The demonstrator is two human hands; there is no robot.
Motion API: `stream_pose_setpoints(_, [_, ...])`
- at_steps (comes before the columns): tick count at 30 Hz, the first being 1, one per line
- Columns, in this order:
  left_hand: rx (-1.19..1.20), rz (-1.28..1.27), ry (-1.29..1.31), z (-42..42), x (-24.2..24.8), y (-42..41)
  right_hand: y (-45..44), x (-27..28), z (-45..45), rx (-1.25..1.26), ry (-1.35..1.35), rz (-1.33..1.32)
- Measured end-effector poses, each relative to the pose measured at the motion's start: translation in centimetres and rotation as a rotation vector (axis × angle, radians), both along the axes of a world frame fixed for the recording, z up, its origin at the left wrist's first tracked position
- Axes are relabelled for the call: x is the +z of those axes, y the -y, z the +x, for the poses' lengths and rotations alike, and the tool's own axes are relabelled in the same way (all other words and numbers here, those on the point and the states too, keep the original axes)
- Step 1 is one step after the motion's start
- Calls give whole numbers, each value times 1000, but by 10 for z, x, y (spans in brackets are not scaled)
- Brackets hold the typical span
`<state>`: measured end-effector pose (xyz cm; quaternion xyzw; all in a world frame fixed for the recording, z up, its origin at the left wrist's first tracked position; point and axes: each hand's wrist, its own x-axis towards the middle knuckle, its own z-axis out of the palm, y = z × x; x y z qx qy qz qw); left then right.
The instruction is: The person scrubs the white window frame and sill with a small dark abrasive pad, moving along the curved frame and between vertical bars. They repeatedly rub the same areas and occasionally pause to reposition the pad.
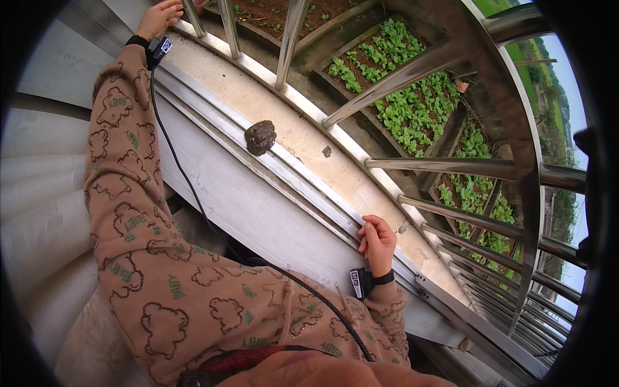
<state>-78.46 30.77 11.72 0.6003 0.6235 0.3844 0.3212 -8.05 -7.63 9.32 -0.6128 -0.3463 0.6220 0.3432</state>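
Note:
My left hand (162, 18) is at the upper left, its fingers against the foot of a metal railing bar (193, 18); the picture's top edge cuts it off, so its grip is unclear. Loosely bent, the fingers of my right hand (378, 242) touch the aluminium sliding-window track (333, 203), with nothing seen in them. A dark, rough lump (260, 138), perhaps of soil or stone, rests on the track between my hands, touched by neither. On the pale sill (300, 140) beyond lies a small grey fragment (327, 151), with another small piece (403, 226) near my right hand.
Shiny railing bars (411, 72) rise along the sill's outer edge. Leafy green plants (411, 111) grow in bordered beds outside. A black cable (179, 159) runs from my left wrist device. Pale folded fabric (43, 193) hangs at the left.

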Motion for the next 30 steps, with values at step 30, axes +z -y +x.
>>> stream_pose_setpoints(30, [256,-475,-961,5,-47,-5,-1,2,0,-10,-10,-35])
